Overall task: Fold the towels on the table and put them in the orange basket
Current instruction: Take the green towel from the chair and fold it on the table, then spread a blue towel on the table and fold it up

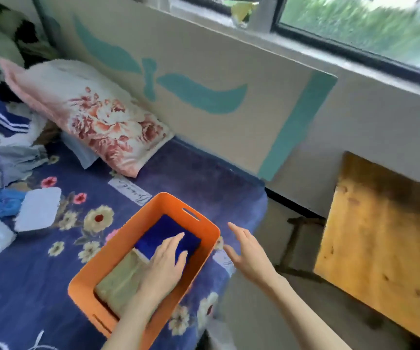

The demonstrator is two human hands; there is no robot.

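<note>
From the head camera, the left hand [164,266] lies flat inside the orange basket [205,251], fingers straight and pressing down on a folded blue towel [161,231], its palm over a folded olive towel [120,279] beside it; the right hand [245,251] hovers just outside the basket's right rim, fingers spread and holding nothing; the basket sits on a flowered blue bedspread [27,286] (two white folded towels [38,208] lie well to the left).
</note>
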